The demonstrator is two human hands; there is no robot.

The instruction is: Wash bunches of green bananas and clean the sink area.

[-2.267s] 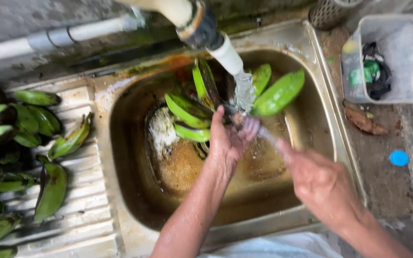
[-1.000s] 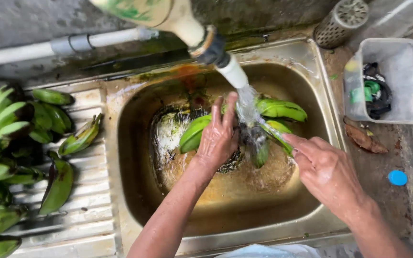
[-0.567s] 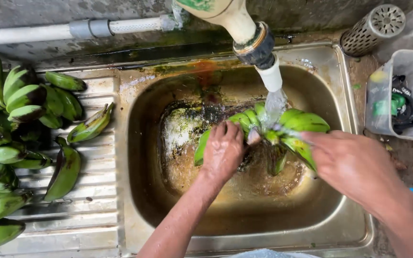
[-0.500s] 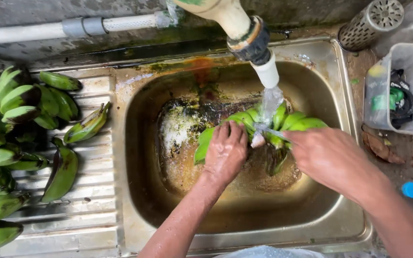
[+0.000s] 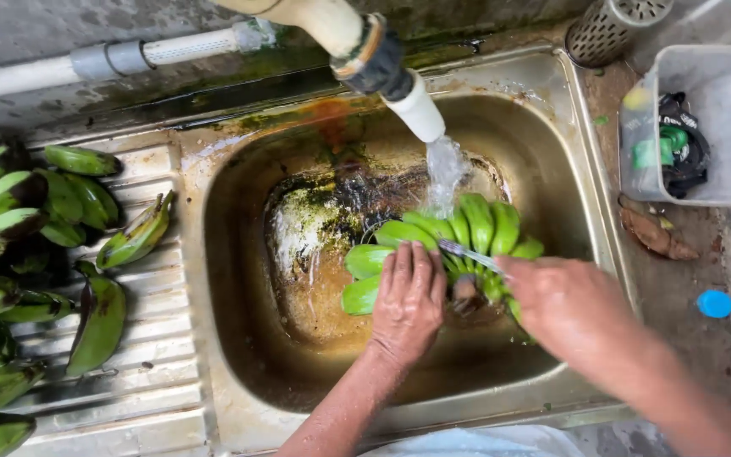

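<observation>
Under the tap's [image 5: 399, 80] running water, a bunch of green bananas [image 5: 458, 237] sits low in the stained metal sink [image 5: 239, 279]. Left hand [image 5: 408, 300] lies flat on the bunch, fingers together. Right hand [image 5: 573, 309] clamped on a thin knife [image 5: 467, 251], blade against the bananas. More green bananas [image 5: 35, 254] piled on the drainboard; clear plastic tub [image 5: 704, 127] right of sink.

the left hand [image 5: 408, 300] covers part of the bananas [image 5: 458, 233] in the sink [image 5: 213, 254]; the blurred right hand [image 5: 573, 309] hides their far end and the knife [image 5: 467, 252] handle.
</observation>
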